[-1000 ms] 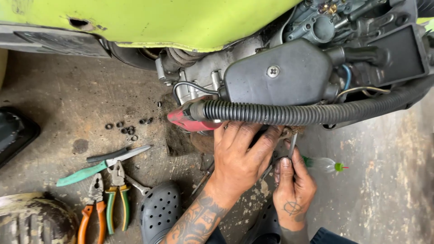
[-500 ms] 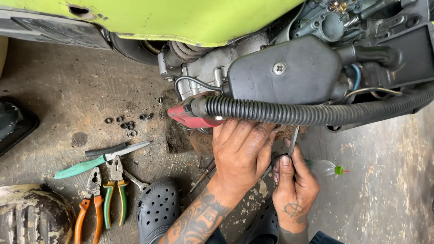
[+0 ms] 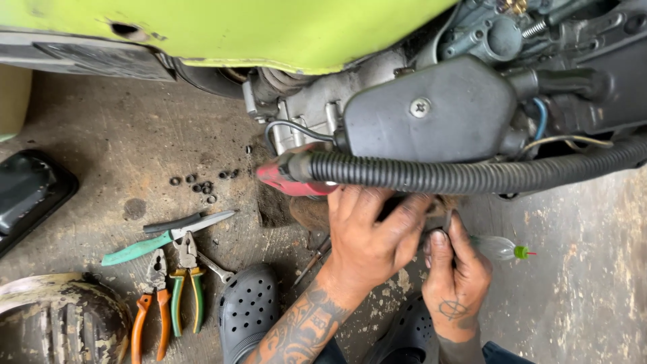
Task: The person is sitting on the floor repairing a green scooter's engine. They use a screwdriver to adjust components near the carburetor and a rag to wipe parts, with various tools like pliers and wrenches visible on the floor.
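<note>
My left hand (image 3: 369, 236) reaches up beneath the black corrugated hose (image 3: 472, 174) and closes its fingers and thumb round a dark part (image 3: 396, 207) on the underside of the engine. My right hand (image 3: 456, 273) is just to the right of it, nearly touching, with the thumb pressed on a thin metal tool (image 3: 446, 219) that is mostly hidden. A black engine cover (image 3: 438, 114) with a cross-head screw sits above the hose. A red piece (image 3: 286, 182) shows at the hose's left end.
Green-handled shears (image 3: 162, 239), orange pliers (image 3: 149, 313) and green pliers (image 3: 185, 296) lie on the concrete floor at the left. Small black nuts (image 3: 202, 185) are scattered nearby. Black clogs (image 3: 248, 310) are at the bottom, a small clear bottle (image 3: 499, 248) at the right, and yellow-green bodywork (image 3: 269, 27) overhead.
Both hands have stayed at the same spot under the hose. The metal tool's shaft, visible between the hands earlier, is now mostly covered by my fingers.
</note>
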